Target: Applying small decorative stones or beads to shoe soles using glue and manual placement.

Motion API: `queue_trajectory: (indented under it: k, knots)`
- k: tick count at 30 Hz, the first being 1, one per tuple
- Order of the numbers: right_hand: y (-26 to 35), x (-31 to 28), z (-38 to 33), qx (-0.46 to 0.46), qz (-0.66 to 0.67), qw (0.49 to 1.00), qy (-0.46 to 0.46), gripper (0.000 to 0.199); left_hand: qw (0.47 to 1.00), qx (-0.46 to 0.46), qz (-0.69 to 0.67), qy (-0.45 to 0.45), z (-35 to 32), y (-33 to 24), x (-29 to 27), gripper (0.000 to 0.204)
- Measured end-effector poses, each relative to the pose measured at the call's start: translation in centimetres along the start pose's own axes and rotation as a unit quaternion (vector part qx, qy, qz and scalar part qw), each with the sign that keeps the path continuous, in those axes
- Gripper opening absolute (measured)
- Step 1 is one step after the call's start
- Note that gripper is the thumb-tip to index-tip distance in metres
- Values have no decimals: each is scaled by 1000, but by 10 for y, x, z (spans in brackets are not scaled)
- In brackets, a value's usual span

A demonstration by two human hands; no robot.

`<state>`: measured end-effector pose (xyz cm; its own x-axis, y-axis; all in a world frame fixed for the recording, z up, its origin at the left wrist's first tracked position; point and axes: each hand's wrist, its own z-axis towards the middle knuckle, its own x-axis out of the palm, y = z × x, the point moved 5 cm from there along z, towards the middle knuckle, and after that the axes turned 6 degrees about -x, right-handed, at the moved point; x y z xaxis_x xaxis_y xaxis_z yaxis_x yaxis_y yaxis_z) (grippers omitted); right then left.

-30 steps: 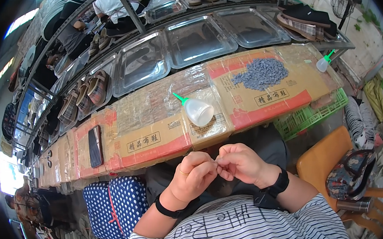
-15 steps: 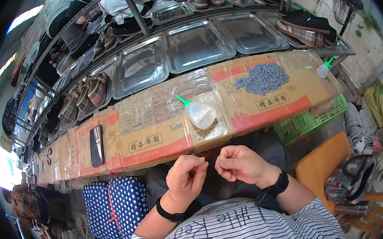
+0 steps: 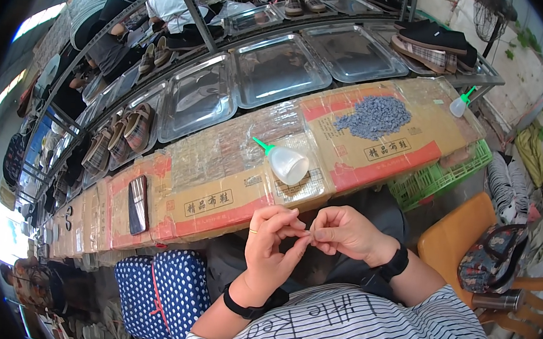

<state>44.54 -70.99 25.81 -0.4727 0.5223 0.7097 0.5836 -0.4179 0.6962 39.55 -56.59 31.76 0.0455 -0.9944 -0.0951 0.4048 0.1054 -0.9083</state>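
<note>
My left hand [image 3: 272, 239] and my right hand [image 3: 351, 233] meet at the fingertips just off the near edge of the cardboard-covered bench [image 3: 217, 205]. Each has its thumb and forefinger pinched together. Whatever lies between the fingertips is too small to name. Beyond them, a translucent squeeze bottle [image 3: 290, 166] with a green nozzle lies tipped on the cardboard, touched by neither hand. A heap of small grey-blue pieces [image 3: 379, 116] is spread farther right on the bench.
Metal trays [image 3: 282, 67] line a rack behind the bench, some bearing plaid shoes [image 3: 138, 127]. A phone [image 3: 138, 204] lies at left, and another green-tipped bottle [image 3: 460, 106] stands far right. A green crate [image 3: 442, 175], a wooden chair [image 3: 457, 224] and a dotted bundle [image 3: 167, 293] are close by.
My left hand has moved right and slightly up, so its fingertips now meet those of my right hand. The bottle and the heap stay where they were.
</note>
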Motion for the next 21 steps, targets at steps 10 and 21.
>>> queue_trajectory:
  k: [10, 21]
  knots:
    - [3, 1, 0, -13, -68, 998, 3, 11, 999, -10, -22, 32, 1, 7, -1, 64]
    - [7, 2, -3, 21, -146, 989, -8, 10, 991, -44, -34, 122, 6, 4, 1, 60]
